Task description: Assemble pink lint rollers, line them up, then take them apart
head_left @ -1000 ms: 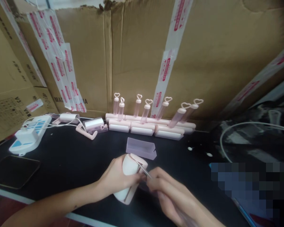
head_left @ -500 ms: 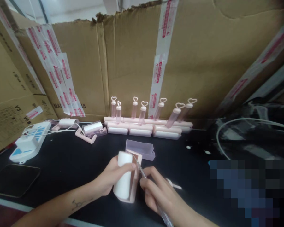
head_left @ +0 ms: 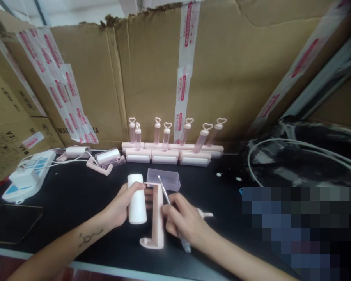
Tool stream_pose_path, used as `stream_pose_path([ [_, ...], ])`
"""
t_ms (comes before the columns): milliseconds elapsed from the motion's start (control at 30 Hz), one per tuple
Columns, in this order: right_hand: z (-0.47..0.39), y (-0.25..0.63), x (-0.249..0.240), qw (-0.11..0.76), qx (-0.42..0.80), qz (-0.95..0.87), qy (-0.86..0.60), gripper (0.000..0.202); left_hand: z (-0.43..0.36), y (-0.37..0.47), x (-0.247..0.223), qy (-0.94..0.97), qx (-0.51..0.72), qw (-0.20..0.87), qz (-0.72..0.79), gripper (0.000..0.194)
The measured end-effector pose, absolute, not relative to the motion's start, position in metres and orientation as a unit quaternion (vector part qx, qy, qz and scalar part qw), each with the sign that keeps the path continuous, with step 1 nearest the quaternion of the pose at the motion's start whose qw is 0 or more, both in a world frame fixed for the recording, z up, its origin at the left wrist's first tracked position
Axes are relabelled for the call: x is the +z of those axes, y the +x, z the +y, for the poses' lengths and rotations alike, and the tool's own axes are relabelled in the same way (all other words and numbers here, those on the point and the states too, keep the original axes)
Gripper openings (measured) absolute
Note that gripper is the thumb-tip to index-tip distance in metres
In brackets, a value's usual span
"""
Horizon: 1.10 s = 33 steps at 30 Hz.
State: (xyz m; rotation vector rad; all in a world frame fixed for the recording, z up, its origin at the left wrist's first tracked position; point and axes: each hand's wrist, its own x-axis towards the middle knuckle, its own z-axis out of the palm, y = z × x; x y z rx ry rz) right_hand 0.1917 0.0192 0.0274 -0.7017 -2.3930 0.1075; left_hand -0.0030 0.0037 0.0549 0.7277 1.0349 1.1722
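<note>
My left hand (head_left: 124,205) is closed round a white sticky-paper roll (head_left: 137,205), thumb across its upper end. The pink C-shaped roller holder (head_left: 158,218) stands just right of the roll, apart from it along its length, with my left fingertips behind its upper part. My right hand (head_left: 179,214) grips a thin metal tool (head_left: 165,190) with a clear handle, its tip pointing up beside the holder. The fingers of my right hand are against the holder's right side. Behind both hands lies a translucent lilac cover (head_left: 163,179).
Several pink rollers (head_left: 165,156) with heart-topped tubes (head_left: 201,138) line the cardboard wall (head_left: 146,78). Loose roller parts (head_left: 99,166), a power strip (head_left: 29,175) and a dark phone-like slab (head_left: 14,222) are left. A small pink piece (head_left: 206,214) lies right; cables (head_left: 260,152) curl beyond.
The white roll has come out of the pink holder, moving left in my left hand. The holder now shows its open side, and the tool's tip has left the roll's end.
</note>
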Motion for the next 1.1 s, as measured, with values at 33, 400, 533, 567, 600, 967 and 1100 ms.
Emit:
stream_pose_path([
  [33,0.020,0.190,0.024,0.324,0.013,-0.913,-0.248,0.015,0.009,-0.009,0.056,0.372,0.512,0.608,0.479,0.026],
  [400,0.027,0.205,0.065,0.419,0.211,-0.867,-0.168,0.015,0.033,-0.015,0.086,0.721,0.214,0.028,0.658,0.033],
  [533,0.029,0.215,0.075,0.448,0.238,-0.841,-0.187,0.017,0.043,0.007,0.092,0.758,0.197,-0.016,0.622,0.043],
  [567,0.030,0.217,0.075,0.451,0.238,-0.839,-0.190,0.017,0.045,0.010,0.093,0.762,0.200,-0.019,0.615,0.044],
  [600,0.030,0.218,0.076,0.457,0.238,-0.836,-0.192,0.017,0.047,0.012,0.094,0.766,0.203,-0.019,0.610,0.043],
  [967,0.032,0.225,0.083,0.463,0.278,-0.805,-0.244,0.018,0.055,0.022,0.087,0.765,0.219,-0.010,0.606,0.038],
  [1100,0.030,0.222,0.079,0.463,0.275,-0.802,-0.257,0.020,0.054,0.018,0.086,0.761,0.217,-0.008,0.611,0.042],
])
